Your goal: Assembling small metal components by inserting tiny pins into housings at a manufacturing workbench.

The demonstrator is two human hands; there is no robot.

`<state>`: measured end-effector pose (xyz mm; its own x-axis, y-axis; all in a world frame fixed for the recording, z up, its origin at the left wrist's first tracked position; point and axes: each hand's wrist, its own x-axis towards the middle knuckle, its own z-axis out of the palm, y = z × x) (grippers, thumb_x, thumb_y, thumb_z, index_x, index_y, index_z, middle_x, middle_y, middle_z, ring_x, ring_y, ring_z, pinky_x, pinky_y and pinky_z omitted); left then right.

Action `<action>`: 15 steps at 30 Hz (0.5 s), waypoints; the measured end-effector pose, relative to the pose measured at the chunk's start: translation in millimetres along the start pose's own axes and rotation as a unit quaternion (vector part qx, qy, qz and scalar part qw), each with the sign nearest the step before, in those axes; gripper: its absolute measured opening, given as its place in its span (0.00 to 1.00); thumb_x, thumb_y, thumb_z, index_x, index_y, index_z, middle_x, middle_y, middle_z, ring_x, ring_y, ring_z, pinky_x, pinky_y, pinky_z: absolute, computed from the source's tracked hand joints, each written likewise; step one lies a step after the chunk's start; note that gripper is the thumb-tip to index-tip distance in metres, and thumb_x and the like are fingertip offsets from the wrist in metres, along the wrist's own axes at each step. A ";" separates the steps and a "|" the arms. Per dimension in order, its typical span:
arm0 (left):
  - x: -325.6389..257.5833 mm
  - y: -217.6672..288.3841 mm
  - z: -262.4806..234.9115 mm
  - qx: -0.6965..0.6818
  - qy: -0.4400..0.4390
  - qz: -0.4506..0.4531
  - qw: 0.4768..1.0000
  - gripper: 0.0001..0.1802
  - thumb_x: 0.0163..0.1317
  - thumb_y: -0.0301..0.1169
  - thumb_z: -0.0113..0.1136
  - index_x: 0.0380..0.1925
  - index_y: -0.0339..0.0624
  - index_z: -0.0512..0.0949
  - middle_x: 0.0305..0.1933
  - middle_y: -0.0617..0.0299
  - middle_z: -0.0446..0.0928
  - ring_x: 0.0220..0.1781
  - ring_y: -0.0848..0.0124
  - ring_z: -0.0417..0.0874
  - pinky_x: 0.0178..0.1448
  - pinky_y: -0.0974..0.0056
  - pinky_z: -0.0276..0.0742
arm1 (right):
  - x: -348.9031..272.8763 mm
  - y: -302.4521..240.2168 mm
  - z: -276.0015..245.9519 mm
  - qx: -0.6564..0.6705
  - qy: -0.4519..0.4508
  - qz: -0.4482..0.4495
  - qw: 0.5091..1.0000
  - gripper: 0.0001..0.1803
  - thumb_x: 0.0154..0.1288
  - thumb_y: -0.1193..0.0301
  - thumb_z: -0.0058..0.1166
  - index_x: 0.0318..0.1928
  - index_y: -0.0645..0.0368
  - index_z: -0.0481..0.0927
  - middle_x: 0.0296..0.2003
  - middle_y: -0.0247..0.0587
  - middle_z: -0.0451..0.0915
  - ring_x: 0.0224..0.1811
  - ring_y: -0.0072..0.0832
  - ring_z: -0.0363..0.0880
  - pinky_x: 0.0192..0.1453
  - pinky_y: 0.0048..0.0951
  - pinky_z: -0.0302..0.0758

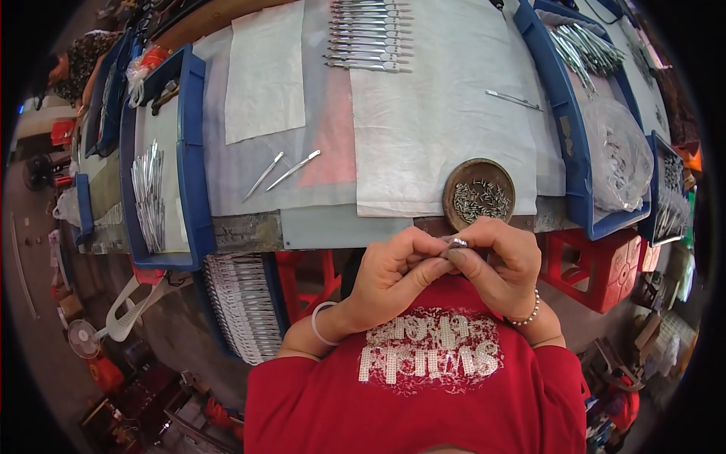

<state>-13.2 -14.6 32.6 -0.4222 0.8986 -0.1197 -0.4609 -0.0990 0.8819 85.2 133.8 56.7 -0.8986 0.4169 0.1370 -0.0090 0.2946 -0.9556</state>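
Both my hands meet just in front of the table's near edge. My left hand is closed in a pinch, fingertips against those of my right hand, which is also pinched. Between them shows a small shiny metal part, mostly covered by the fingers, so its exact kind is hidden. Right beyond the hands stands a round brown bowl holding many small metal pins or screws. Two slender pointed metal legs lie apart on the sheet to the left.
A row of silver compass-like tools lies at the far middle. One similar piece rests at right. Blue trays with metal parts flank the work sheet. Below the table are a crate of metal pieces and a red stool.
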 end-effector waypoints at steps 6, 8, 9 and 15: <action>-0.5 -5.0 -0.2 0.000 -0.008 0.023 1.000 0.06 0.66 0.21 0.54 0.42 0.32 0.72 0.41 0.58 0.79 0.43 0.79 0.80 0.47 0.75 0.77 | -1.0 0.2 -1.9 -0.008 0.005 -0.028 1.000 0.06 0.55 0.76 0.64 0.34 0.61 0.80 0.23 0.39 0.79 0.22 0.27 0.79 0.25 0.23 0.71; -0.8 -7.5 0.4 -0.008 -0.005 0.029 1.000 0.06 0.66 0.21 0.54 0.42 0.32 0.72 0.40 0.58 0.79 0.43 0.79 0.80 0.46 0.76 0.78 | -1.6 0.9 -1.4 -0.012 0.007 -0.036 0.999 0.07 0.55 0.75 0.64 0.34 0.61 0.80 0.23 0.39 0.79 0.22 0.27 0.78 0.24 0.23 0.71; -0.9 -8.8 1.0 -0.018 0.001 0.028 0.999 0.06 0.66 0.21 0.54 0.42 0.32 0.72 0.40 0.58 0.79 0.43 0.79 0.80 0.46 0.76 0.78 | -1.7 1.5 -1.1 -0.013 0.010 -0.035 0.999 0.07 0.55 0.75 0.64 0.34 0.61 0.80 0.23 0.39 0.78 0.22 0.28 0.78 0.24 0.23 0.70; -0.4 -4.8 0.2 0.002 -0.020 0.008 1.000 0.07 0.67 0.19 0.51 0.44 0.30 0.72 0.42 0.55 0.80 0.45 0.75 0.81 0.50 0.74 0.78 | 0.3 1.7 -3.5 -0.025 -0.001 -0.032 0.999 0.07 0.55 0.76 0.65 0.33 0.61 0.80 0.23 0.39 0.78 0.22 0.27 0.79 0.24 0.23 0.71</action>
<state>-10.7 -14.4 28.4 -0.3984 0.9130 -0.0872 -0.4506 -0.1120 0.8857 86.5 137.5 56.0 -0.8980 0.3933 0.1974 -0.0454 0.3634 -0.9305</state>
